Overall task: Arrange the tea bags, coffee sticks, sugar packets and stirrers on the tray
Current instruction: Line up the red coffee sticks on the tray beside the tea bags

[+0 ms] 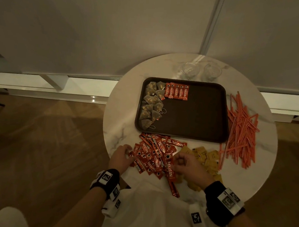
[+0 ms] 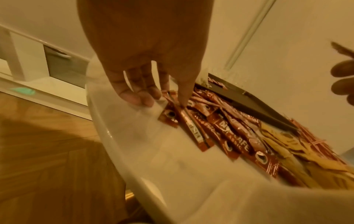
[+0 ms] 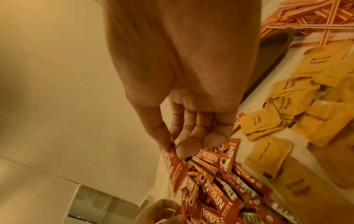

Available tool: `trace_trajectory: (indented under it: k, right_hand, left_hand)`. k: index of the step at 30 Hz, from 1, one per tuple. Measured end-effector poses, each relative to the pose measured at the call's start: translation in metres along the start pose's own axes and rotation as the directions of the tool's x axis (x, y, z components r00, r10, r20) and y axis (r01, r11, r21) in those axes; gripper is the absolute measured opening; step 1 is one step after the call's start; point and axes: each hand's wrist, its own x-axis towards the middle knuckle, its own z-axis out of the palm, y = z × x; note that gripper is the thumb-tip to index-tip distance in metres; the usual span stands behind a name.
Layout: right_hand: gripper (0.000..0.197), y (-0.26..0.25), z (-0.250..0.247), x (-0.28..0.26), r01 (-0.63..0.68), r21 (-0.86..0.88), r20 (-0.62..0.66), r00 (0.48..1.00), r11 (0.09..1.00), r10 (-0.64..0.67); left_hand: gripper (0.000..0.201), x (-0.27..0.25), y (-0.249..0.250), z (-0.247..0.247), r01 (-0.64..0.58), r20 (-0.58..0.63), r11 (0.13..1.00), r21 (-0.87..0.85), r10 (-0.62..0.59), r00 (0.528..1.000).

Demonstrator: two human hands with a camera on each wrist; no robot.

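A dark tray sits on the round marble table. Tea bags line its left side, and a short row of red coffee sticks lies along its far edge. A loose pile of coffee sticks lies in front of the tray. My right hand pinches one coffee stick between thumb and forefinger, just above the pile. My left hand has its thumb and curled fingers on a stick at the pile's left edge. Yellow sugar packets and striped stirrers lie to the right.
Two glass cups stand behind the tray near the wall. The table's rim runs close under my left hand, with wooden floor beyond it. White clothing covers the near edge. Most of the tray's floor is bare.
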Motion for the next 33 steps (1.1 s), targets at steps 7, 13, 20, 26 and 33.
trace_trajectory:
  k: [7, 13, 20, 26, 33]
  right_hand:
    - [0.007, 0.002, 0.001, -0.001, -0.051, 0.067, -0.032, 0.998, 0.997, 0.053]
    - [0.012, -0.001, 0.001, -0.002, -0.030, 0.107, -0.054, 0.998, 0.994, 0.036]
    - [0.006, -0.018, 0.020, 0.007, 0.056, 0.021, -0.017, 0.998, 0.998, -0.056]
    - [0.011, -0.022, 0.034, 0.009, 0.101, -0.064, -0.006, 0.995, 0.993, -0.102]
    - [0.019, -0.026, 0.046, -0.002, 0.174, -0.178, 0.110, 0.982, 0.969, -0.156]
  left_hand:
    - [0.009, -0.005, 0.002, -0.013, 0.062, -0.034, 0.962, -0.268, -0.074, 0.997]
    - [0.003, -0.047, 0.028, -0.054, -0.023, 0.043, 0.895, -0.445, 0.047, 0.998]
    - [0.006, -0.073, 0.066, -0.072, -0.159, 0.254, 0.930, -0.332, 0.250, 0.934]
    - [0.011, -0.086, 0.081, -0.067, -0.170, 0.275, 0.908, -0.383, 0.287, 0.918]
    - [0.017, -0.096, 0.088, -0.070, -0.170, 0.339, 0.892, -0.419, 0.328, 0.882]
